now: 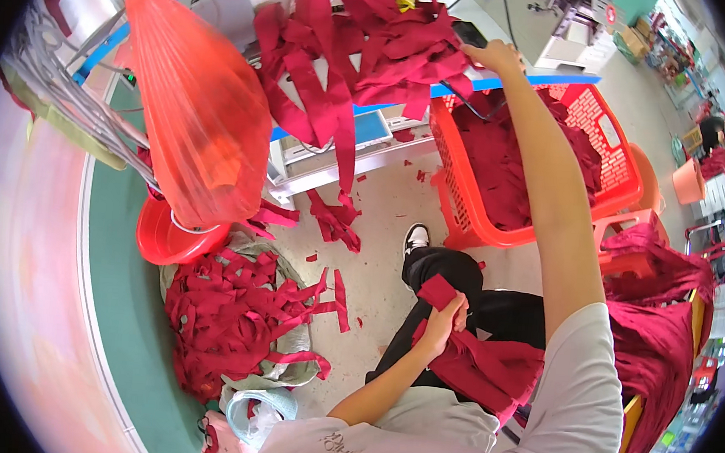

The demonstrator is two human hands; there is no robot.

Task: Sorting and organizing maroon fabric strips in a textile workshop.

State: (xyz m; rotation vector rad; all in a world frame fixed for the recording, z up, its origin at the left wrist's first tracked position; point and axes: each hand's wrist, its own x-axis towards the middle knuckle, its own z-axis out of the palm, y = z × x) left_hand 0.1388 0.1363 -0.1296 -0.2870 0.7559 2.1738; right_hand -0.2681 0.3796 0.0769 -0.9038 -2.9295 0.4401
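Observation:
My left hand (447, 323) is closed around a bundle of dark red fabric pieces (488, 364) over my lap. One end of the bundle sticks out above the fingers, and the rest hangs down across my thigh. My right arm reaches far forward to the table edge. There my right hand (502, 60) has its fingers at a small black phone-like device (470, 34), seemingly gripping its near edge; the fingertips are partly hidden. Beside this device lies a heap of long red fabric strips (401, 55), some dangling over the table's blue edge.
A red plastic basket (459, 191) full of red pieces stands below my right arm. At left hang a translucent red bag (200, 120) and, below it, a red basin (157, 240). Red scraps (227, 318) fill an open sack on the floor. More red cloth (651, 343) drapes at right.

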